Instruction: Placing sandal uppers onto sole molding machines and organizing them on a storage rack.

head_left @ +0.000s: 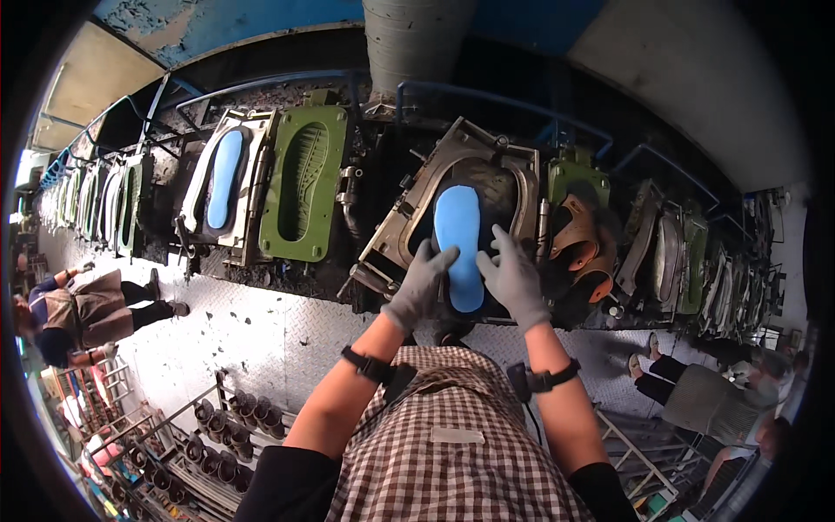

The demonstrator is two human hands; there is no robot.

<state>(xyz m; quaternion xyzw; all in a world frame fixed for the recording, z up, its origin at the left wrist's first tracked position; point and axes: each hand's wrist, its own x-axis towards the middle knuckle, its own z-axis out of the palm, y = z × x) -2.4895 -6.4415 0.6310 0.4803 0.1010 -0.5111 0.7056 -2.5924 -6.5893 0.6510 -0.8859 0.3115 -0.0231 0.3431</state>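
A smooth, pale-blue insole (459,228) lies lengthwise between my hands, over an opened metal mould (393,228). My left hand (419,285), in a grey glove, has its thumb across the insole's left edge; the fingers beneath are partly hidden. On the opposite side my right hand (515,280), gloved the same way, spreads its fingers beside the insole. The right thumb is close to the edge, and contact there is hard to make out. Brown shoe uppers (576,235) rest right of the mould, in front of a green mould plate (576,174).
Left of me is a green mould plate (304,183) with a sole-shaped hollow, beside another blue insole (225,178) on a mould. Blue rails (504,97) run behind. A rack of dark boots (230,435) stands lower left. People (96,309) are at both sides.
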